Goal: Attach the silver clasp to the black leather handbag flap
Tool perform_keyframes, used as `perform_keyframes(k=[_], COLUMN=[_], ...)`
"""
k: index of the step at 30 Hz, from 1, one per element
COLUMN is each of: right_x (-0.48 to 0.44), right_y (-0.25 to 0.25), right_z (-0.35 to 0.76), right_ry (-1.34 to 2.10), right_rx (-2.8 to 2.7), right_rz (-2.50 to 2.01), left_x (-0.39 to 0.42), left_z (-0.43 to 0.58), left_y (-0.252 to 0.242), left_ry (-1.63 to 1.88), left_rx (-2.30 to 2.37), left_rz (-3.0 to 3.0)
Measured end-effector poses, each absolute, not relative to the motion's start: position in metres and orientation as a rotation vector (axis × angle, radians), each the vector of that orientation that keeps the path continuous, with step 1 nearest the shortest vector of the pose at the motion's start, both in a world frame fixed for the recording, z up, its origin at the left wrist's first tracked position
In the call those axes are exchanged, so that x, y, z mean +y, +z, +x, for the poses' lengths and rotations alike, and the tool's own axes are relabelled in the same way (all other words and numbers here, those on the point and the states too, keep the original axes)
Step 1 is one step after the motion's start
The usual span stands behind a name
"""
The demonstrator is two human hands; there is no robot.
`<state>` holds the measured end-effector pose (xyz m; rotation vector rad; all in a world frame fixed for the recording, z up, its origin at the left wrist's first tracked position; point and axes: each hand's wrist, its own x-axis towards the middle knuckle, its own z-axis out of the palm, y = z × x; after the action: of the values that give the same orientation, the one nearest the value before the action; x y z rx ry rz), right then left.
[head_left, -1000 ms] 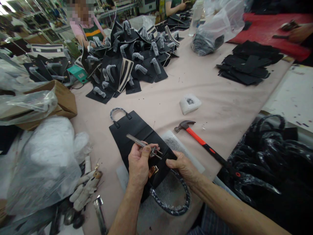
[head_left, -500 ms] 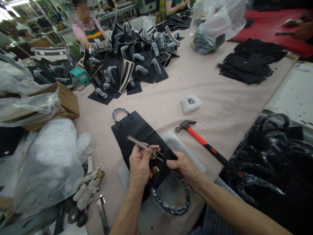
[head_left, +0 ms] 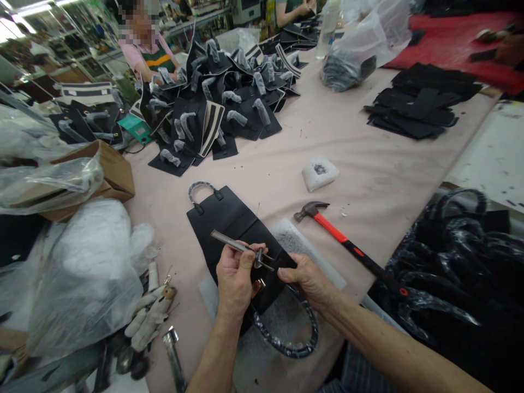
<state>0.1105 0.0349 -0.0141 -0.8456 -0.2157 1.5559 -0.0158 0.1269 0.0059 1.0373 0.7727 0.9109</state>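
Note:
A black leather bag panel [head_left: 233, 218] lies on the work table, its wrapped handles at the far end [head_left: 201, 190] and the near end [head_left: 286, 349]. Between the thumb and fingers of my left hand [head_left: 234, 275] is a pair of metal dividers [head_left: 229, 240], held over the panel with the two points toward my right. My right hand [head_left: 305, 275] pinches the panel's right edge, thumb on top, close to those points. Beside my left hand a gold-coloured metal clasp [head_left: 257, 286] shows on the panel, partly covered.
A claw hammer [head_left: 347, 246] lies to the right, near a white block [head_left: 320, 173]. White slabs [head_left: 311, 254] lie under the panel. Handled black panels [head_left: 221, 103] are heaped at the back. Plastic bags [head_left: 90, 273] and a cardboard box [head_left: 112, 172] crowd the left; a co-worker [head_left: 147, 49] sits beyond.
Almost nothing differs. The dividers have tilted very slightly in my left hand, and both hands keep their places on the panel.

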Motion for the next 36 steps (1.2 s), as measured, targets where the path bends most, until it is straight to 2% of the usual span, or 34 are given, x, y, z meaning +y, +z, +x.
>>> perform_keyframes(k=[21,36], right_x=[0.016,0.015], right_y=[-0.016,-0.014], right_z=[0.125,0.126], right_ry=[1.577,1.576], right_rx=[-0.380,-0.187], right_rz=[-0.773,-0.879], left_x=[0.125,0.110], left_z=[-0.007,0.001], left_y=[0.016,0.011], left_ry=[0.840,0.834], left_rx=[0.851,0.896], left_rz=[1.342,1.622])
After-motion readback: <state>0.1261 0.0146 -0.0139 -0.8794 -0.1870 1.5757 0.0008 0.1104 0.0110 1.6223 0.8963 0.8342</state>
